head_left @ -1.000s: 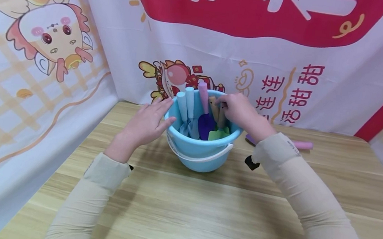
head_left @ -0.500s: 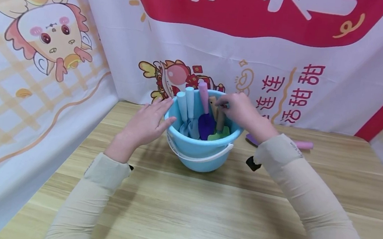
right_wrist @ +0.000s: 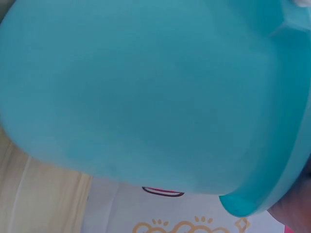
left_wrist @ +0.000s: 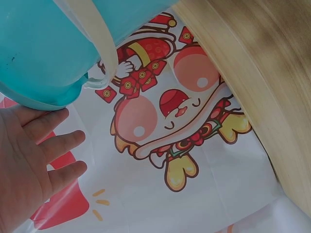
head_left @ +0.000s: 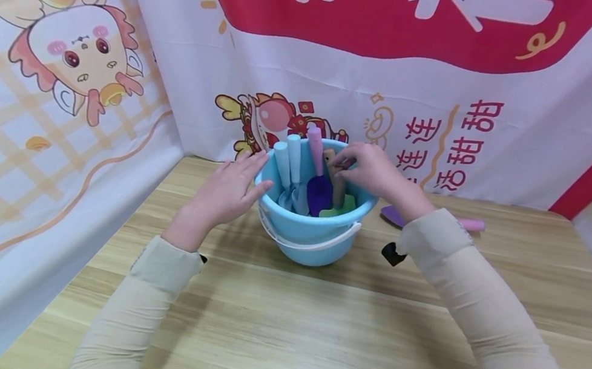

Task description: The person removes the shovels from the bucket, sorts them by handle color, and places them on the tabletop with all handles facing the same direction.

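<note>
The head view shows the bucket upright on the table, with the green trowel inside it at the right, handle up and blade down. The right hand comes over the right rim; its thumb and bent fingers pinch the top of that trowel's brown handle, whose end they hide. The trowel's long axis runs near upright, so it lies straight below these fingertips, and the right hand is plainly the nearer one. Just left of it, a second brown handle rises beside the fingers, then comes the purple trowel, then two pale blue handles against the left side. The left hand rests at the left rim, fingers straight, thumb reaching over the edge; the left wrist view shows those fingers somewhat apart and holding no tool. The right wrist view is filled by the bucket's outer wall, and the fingers cannot be made out there. On the table behind the right wrist lies a loose trowel, lengthwise left to right, its middle hidden.
</note>
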`<state>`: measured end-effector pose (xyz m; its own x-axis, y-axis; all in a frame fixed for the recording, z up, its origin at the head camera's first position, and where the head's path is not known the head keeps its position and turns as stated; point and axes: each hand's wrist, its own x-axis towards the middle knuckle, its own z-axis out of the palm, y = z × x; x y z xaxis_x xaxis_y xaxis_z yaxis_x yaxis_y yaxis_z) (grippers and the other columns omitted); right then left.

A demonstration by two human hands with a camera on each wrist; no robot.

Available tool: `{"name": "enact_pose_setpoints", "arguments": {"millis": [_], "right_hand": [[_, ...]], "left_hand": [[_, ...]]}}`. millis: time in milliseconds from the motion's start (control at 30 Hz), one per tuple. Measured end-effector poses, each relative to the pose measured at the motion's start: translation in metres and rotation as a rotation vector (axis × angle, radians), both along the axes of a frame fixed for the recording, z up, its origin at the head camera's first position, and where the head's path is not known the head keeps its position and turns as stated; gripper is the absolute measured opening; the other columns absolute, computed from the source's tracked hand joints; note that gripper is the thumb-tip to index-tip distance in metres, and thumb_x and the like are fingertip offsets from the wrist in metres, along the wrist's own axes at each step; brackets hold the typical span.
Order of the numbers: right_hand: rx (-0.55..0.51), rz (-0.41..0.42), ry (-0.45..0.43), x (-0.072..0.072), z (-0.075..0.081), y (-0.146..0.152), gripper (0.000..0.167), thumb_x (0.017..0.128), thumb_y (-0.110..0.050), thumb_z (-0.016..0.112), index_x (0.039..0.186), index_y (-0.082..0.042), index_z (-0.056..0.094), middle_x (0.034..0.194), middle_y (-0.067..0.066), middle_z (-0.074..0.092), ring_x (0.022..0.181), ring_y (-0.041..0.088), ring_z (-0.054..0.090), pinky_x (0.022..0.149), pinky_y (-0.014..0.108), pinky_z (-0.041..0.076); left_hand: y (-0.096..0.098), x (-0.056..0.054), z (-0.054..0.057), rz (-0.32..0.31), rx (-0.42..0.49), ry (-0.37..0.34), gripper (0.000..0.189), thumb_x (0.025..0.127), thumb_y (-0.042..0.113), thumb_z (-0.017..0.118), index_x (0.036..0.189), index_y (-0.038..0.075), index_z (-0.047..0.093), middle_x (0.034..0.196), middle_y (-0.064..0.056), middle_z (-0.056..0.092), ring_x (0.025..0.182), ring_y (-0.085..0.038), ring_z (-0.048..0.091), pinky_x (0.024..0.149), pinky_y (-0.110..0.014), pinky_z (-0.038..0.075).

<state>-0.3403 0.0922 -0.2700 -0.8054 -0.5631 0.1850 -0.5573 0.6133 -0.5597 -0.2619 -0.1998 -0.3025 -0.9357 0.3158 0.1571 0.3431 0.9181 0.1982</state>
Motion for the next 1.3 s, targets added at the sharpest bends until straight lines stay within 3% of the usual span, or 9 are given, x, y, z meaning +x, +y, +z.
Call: {"name": "enact_pose_setpoints", "arguments": {"millis": [367,500,833,1067,1300], "right_hand": [[0.002,0.02,-0.125,0.006,0.003,-0.002,0.03,0.094,-0.006,0.073,0.124,-0.008,0.074,0.118,0.012,0.069,0.106,0.029,0.062,0.092,0.045,0.056],[0.002,0.045,-0.131,0.007,0.003,-0.002,0.029,0.095,-0.005,0.073,0.124,-0.008,0.074,0.122,0.013,0.068,0.11,0.031,0.06,0.094,0.048,0.054],[-0.024,0.079,-0.126,0.008,0.003,0.003,0.03,0.094,-0.004,0.074,0.123,-0.006,0.075,0.114,0.012,0.071,0.104,0.028,0.065,0.09,0.045,0.056],[-0.063,0.066,-0.129,0.01,0.007,0.008,0.027,0.095,-0.003,0.072,0.122,-0.004,0.075,0.112,0.014,0.073,0.104,0.03,0.068,0.095,0.048,0.055],[-0.135,0.01,-0.122,0.011,0.013,0.013,0.028,0.096,-0.002,0.071,0.123,-0.005,0.074,0.12,0.014,0.072,0.112,0.033,0.068,0.098,0.051,0.054]], "left_hand": [[0.001,0.0,0.0,0.01,0.002,0.005,0.07,0.108,0.05,0.039,0.164,0.012,0.023,0.169,-0.007,0.021,0.156,-0.034,0.011,0.122,-0.06,0.012],[0.001,0.0,0.0,0.013,-0.007,0.007,0.071,0.108,0.053,0.037,0.164,0.012,0.023,0.169,-0.007,0.021,0.156,-0.034,0.012,0.122,-0.06,0.013],[0.001,0.001,0.0,0.014,0.001,0.012,0.071,0.108,0.052,0.038,0.164,0.011,0.024,0.169,-0.008,0.023,0.156,-0.035,0.013,0.122,-0.061,0.013],[0.0,0.0,0.001,0.015,-0.001,0.017,0.071,0.108,0.051,0.04,0.164,0.012,0.024,0.169,-0.009,0.023,0.155,-0.035,0.014,0.122,-0.062,0.013],[0.001,0.001,0.001,0.015,0.0,0.011,0.071,0.108,0.052,0.038,0.164,0.012,0.024,0.169,-0.008,0.023,0.156,-0.035,0.013,0.122,-0.061,0.013]]}}
